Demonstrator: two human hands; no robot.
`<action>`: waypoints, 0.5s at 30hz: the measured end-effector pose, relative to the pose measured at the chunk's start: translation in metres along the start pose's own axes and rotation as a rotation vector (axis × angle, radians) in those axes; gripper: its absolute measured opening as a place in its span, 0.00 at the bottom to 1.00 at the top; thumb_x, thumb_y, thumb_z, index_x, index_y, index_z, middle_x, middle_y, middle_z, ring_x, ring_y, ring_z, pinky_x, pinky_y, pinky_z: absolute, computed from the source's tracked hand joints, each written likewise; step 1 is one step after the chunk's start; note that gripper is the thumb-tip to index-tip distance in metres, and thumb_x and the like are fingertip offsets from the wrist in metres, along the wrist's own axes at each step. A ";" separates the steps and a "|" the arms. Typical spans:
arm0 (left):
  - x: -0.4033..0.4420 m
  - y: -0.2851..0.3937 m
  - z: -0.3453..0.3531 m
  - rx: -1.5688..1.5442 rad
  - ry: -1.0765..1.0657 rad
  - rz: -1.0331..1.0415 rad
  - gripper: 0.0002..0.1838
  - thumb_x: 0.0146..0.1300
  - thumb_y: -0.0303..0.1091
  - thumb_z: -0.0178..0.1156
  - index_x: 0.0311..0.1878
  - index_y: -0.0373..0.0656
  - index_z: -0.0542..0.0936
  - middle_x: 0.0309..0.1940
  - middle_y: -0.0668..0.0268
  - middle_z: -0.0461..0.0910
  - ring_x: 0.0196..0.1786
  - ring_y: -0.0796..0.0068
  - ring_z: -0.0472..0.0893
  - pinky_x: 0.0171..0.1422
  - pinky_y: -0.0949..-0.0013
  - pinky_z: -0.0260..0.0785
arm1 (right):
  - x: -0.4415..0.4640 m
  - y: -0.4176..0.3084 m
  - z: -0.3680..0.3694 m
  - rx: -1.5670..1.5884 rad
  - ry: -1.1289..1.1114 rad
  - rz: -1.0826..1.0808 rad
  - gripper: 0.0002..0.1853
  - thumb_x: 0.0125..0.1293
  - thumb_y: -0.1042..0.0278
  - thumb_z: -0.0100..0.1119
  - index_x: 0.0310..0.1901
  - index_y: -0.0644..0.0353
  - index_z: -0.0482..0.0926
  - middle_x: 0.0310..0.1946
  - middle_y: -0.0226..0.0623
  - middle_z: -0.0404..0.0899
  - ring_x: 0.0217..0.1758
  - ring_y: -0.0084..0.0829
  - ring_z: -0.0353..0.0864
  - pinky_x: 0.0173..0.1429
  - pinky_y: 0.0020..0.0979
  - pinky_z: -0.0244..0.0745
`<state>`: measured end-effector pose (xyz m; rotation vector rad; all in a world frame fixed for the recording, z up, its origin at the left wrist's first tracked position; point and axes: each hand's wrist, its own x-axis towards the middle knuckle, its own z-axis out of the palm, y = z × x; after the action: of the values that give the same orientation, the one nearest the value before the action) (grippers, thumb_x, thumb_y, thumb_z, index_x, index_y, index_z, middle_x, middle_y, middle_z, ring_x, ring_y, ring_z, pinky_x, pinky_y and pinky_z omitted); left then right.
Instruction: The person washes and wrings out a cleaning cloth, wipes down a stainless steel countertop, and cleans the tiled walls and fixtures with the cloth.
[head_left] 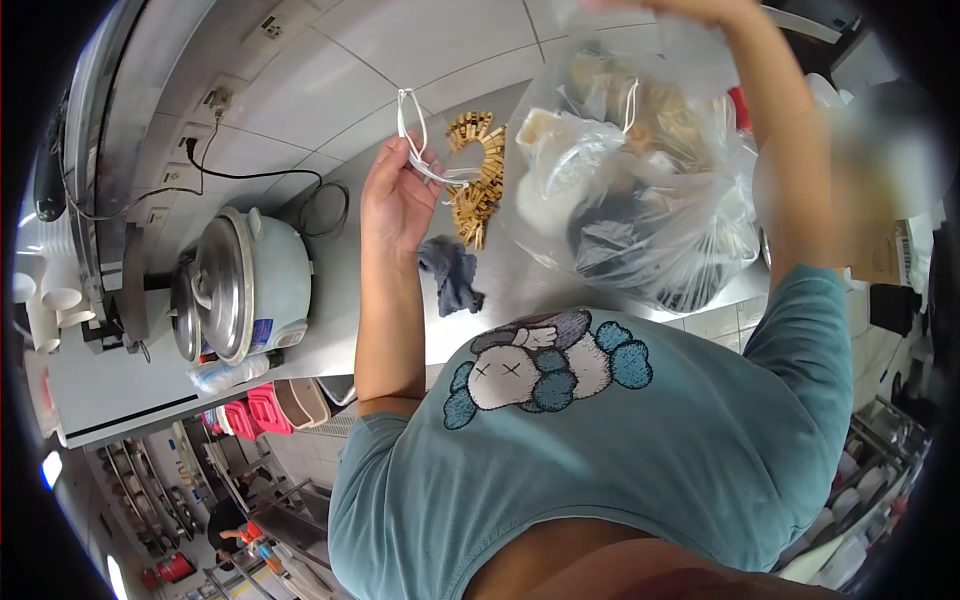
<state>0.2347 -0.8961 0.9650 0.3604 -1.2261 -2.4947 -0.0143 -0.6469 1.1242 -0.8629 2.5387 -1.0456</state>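
My left hand [401,197] is raised over the steel counter, its fingers pinched on a looped white cord [421,130]. Just right of it lies a curved row of small tan wooden-looking pieces [478,190]. A crumpled dark grey cloth [452,276] rests below that row. On the right, a large clear plastic bag [725,215] bulges with dark, white and brownish contents; another white loop [631,105] shows on it. My right hand [690,8] reaches above the bag at the top edge, blurred and partly cut off, so its fingers cannot be made out.
A big rice cooker [275,280] with a metal lid stands at the left of the counter [335,335]. Black cables [265,172] run from wall sockets. Pink and brown bins [268,410] sit below. Further back at lower left, another person [228,525] is near shelving.
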 end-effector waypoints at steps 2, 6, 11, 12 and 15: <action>-0.001 -0.006 0.006 -0.001 -0.004 -0.012 0.09 0.73 0.35 0.55 0.50 0.42 0.76 0.43 0.66 0.79 0.44 0.72 0.80 0.47 0.65 0.77 | 0.029 0.096 0.054 -0.020 -0.535 -0.490 0.12 0.52 0.63 0.70 0.37 0.57 0.84 0.43 0.43 0.85 0.50 0.41 0.83 0.55 0.40 0.74; 0.005 -0.015 0.025 0.032 -0.061 -0.023 0.13 0.73 0.35 0.56 0.55 0.39 0.75 0.43 0.66 0.79 0.45 0.72 0.79 0.50 0.64 0.76 | -0.012 0.126 0.131 -0.341 -0.439 -0.498 0.20 0.41 0.69 0.78 0.38 0.60 0.81 0.35 0.41 0.82 0.47 0.40 0.81 0.48 0.36 0.75; 0.058 -0.045 0.044 0.349 -0.222 -0.120 0.13 0.74 0.37 0.54 0.51 0.37 0.78 0.39 0.67 0.79 0.43 0.74 0.77 0.47 0.65 0.71 | -0.018 0.132 0.132 -0.508 -0.212 -0.457 0.21 0.45 0.70 0.76 0.43 0.57 0.80 0.32 0.41 0.79 0.42 0.39 0.80 0.44 0.36 0.74; 0.074 -0.061 0.043 0.524 -0.272 -0.138 0.14 0.74 0.39 0.54 0.49 0.37 0.80 0.38 0.67 0.79 0.43 0.75 0.76 0.47 0.66 0.70 | -0.019 0.122 0.116 -0.432 -0.241 -0.363 0.19 0.50 0.68 0.73 0.44 0.57 0.79 0.33 0.39 0.78 0.41 0.37 0.80 0.43 0.35 0.73; 0.105 -0.099 0.045 0.786 -0.343 -0.238 0.17 0.74 0.44 0.54 0.50 0.39 0.80 0.41 0.68 0.80 0.46 0.76 0.75 0.50 0.69 0.68 | -0.016 0.121 0.081 -0.147 -0.210 -0.303 0.17 0.57 0.66 0.67 0.47 0.58 0.78 0.34 0.32 0.76 0.40 0.32 0.78 0.41 0.31 0.71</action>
<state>0.1035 -0.8496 0.9047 0.2711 -2.4186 -2.1966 -0.0169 -0.6132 0.9813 -1.3546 2.3786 -0.8016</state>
